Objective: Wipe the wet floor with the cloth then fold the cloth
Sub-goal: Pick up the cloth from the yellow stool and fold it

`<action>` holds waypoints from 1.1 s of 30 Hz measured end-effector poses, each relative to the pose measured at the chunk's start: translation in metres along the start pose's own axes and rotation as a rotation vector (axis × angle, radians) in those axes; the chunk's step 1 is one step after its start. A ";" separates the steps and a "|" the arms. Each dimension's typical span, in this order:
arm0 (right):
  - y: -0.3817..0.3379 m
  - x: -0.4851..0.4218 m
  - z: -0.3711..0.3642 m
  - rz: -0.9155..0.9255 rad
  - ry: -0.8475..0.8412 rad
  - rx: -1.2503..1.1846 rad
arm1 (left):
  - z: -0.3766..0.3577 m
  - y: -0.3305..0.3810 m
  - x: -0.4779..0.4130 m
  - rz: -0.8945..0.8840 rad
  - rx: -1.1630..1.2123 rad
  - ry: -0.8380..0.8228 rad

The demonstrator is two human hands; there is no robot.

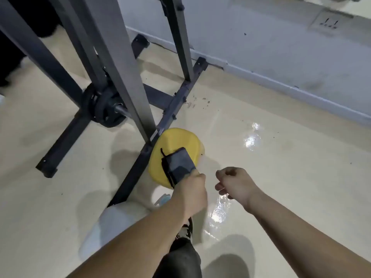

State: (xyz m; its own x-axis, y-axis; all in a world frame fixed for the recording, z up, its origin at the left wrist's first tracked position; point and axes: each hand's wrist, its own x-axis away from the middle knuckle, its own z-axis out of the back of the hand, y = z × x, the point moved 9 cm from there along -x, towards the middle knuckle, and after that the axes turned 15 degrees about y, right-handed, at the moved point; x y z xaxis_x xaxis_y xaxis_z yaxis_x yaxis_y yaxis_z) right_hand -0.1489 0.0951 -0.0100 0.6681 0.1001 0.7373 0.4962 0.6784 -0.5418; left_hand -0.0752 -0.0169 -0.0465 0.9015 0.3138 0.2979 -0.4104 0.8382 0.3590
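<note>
Water glistens on the pale floor in two patches, one puddle (252, 140) to the right and another puddle (217, 211) just under my right wrist. My left hand (192, 189) is shut on a dark phone (179, 164) with a black strap, held over a yellow round object (180, 141) on the floor. My right hand (234, 183) hovers beside it, fingers loosely curled and apart, holding nothing. A pale blurred shape (112, 227) lies at the lower left; I cannot tell whether it is the cloth.
A dark metal gym rack (128, 77) with a weight plate (104, 109) stands at left, its floor bar (170, 113) running diagonally against the yellow object. A wall and skirting (281, 81) run along the right. Dirt specks (200, 101) lie near the rack. My dark trouser leg and shoe (186, 231) are below.
</note>
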 end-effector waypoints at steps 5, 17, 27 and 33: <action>0.050 -0.082 -0.053 -0.003 -0.090 -0.044 | -0.080 -0.038 -0.050 0.048 -0.247 -0.002; 0.146 -0.202 -0.091 0.183 -0.195 -0.233 | -0.142 -0.073 -0.082 -0.068 -0.730 0.348; 0.205 -0.163 0.031 0.406 -0.257 -0.260 | -0.144 0.119 -0.072 -0.067 0.287 0.204; 0.261 -0.197 0.118 0.483 -0.060 -0.042 | -0.196 0.190 -0.085 -0.028 0.374 0.022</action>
State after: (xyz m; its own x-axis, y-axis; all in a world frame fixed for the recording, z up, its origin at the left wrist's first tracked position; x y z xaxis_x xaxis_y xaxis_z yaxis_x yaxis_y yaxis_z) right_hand -0.2163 0.3382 -0.2494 0.7951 0.4384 0.4190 0.1605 0.5142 -0.8425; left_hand -0.2026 0.2029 -0.1767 0.9141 0.3063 0.2656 -0.4037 0.6269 0.6664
